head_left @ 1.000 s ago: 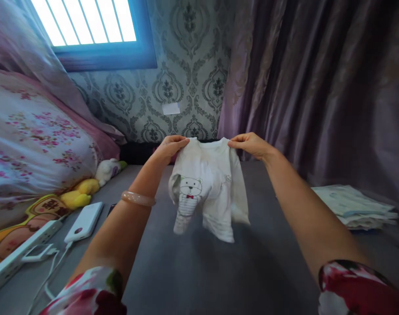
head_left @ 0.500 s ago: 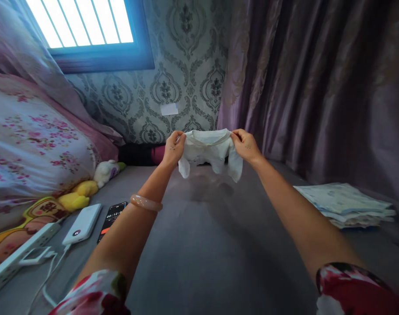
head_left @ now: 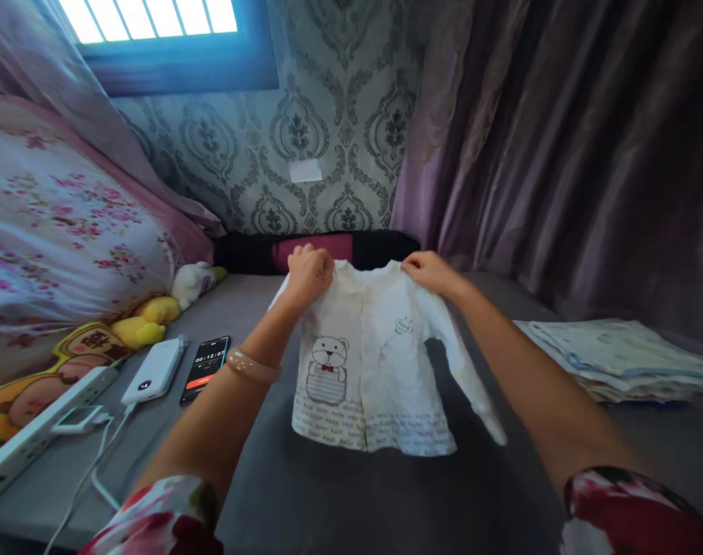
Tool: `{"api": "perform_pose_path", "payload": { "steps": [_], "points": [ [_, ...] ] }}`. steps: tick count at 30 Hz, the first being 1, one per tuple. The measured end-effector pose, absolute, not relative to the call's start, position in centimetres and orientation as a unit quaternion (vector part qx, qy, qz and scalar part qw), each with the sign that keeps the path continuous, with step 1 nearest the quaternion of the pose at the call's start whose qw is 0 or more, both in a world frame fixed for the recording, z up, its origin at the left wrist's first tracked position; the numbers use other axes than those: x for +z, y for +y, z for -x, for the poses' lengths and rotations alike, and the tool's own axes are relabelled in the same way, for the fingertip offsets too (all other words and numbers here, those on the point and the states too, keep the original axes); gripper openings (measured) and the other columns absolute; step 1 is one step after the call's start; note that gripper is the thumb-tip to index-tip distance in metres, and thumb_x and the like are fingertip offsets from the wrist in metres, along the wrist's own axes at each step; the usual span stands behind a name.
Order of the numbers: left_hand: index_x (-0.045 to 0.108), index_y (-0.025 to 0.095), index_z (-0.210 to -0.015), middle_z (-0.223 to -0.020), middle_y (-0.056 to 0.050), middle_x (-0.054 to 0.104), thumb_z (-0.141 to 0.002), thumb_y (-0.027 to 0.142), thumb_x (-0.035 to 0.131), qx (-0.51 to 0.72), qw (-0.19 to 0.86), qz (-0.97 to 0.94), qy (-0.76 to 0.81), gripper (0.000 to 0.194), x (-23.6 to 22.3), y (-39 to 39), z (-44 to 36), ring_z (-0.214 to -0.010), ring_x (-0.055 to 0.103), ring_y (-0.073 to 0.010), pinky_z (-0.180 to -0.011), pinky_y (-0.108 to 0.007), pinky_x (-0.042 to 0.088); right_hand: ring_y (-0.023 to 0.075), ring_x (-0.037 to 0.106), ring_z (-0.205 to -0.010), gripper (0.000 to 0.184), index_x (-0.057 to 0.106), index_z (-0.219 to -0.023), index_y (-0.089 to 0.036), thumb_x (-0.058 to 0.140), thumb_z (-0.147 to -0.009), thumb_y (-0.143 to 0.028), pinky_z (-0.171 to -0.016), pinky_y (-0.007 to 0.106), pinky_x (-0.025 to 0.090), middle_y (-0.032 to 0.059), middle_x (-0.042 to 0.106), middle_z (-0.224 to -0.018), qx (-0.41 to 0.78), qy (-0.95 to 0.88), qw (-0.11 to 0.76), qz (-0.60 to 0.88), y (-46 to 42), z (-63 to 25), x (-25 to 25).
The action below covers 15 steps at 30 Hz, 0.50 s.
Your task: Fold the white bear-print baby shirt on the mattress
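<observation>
A small white baby shirt [head_left: 375, 354] with a bear print, a little striped bee and a band of lettering along its hem is spread out in front of me, neckline away from me. My left hand [head_left: 311, 274] pinches its left shoulder beside the collar. At the other shoulder, my right hand [head_left: 431, 271] grips the cloth between thumb and fingers. The sleeve on the right hangs out to the side past my forearm; most of the left sleeve is hidden behind my left hand and arm.
On the grey bed sheet [head_left: 253, 470], a stack of folded cloths [head_left: 623, 358] lies right. Left are a phone [head_left: 206, 370] running a timer, a white power bank [head_left: 153, 371], a power strip [head_left: 45, 424] and plush toys [head_left: 146, 320]. A black and maroon roll [head_left: 380, 250] lines the wall.
The shirt was bunched up and lifted near the wall; now its front has swung down and toward me, fully unfolded. Both hands keep their hold on the shoulders and sit slightly lower.
</observation>
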<state>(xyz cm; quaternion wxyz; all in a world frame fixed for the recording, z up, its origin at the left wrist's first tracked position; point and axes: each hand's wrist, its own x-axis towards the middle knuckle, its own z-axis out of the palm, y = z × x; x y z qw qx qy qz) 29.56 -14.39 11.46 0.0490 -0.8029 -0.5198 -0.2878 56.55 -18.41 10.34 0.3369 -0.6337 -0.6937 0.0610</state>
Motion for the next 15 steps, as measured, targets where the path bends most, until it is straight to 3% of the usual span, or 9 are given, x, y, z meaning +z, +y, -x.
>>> {"api": "perform_pose_path", "payload": {
  "steps": [3, 7, 15],
  "points": [
    [0.069, 0.022, -0.097, -0.107, -0.012, 0.063, -0.09, 0.033, 0.045, -0.178, 0.003, 0.819, -0.545, 0.027, 4.5, -12.6, -30.4, -0.107, 0.051, -0.0312, -0.084, -0.039, 0.038, 0.0174, 0.062, -0.078, 0.018, 0.069, -0.083, -0.017, 0.052, -0.088, -0.021, -0.068, 0.024, 0.044, 0.0049, 0.072, -0.085, 0.097, -0.689, 0.225, 0.682, -17.1, -56.1, 4.1],
    [0.067, 0.022, -0.106, -0.113, -0.012, 0.064, -0.094, 0.032, 0.04, -0.148, -0.059, 0.814, -0.558, 0.031, -2.1, -12.4, -31.3, -0.109, 0.052, -0.0287, -0.084, -0.037, 0.037, 0.0196, 0.062, -0.096, 0.02, 0.066, -0.095, -0.018, 0.047, -0.095, -0.023, -0.077, 0.025, 0.042, 0.0095, 0.071, -0.104, 0.103, -0.671, 0.17, 0.714, -17.0, -55.3, -1.7],
    [0.067, 0.022, -0.107, -0.113, -0.014, 0.065, -0.094, 0.037, 0.041, -0.173, -0.083, 0.803, -0.564, 0.033, -5.1, -10.8, -31.3, -0.11, 0.051, -0.0305, -0.087, -0.04, 0.034, 0.0212, 0.059, -0.104, 0.025, 0.061, -0.103, -0.019, 0.038, -0.099, -0.027, -0.082, 0.027, 0.039, 0.013, 0.065, -0.115, 0.065, -0.691, 0.147, 0.705, -17.0, -55.2, -4.2]
  ]
}}
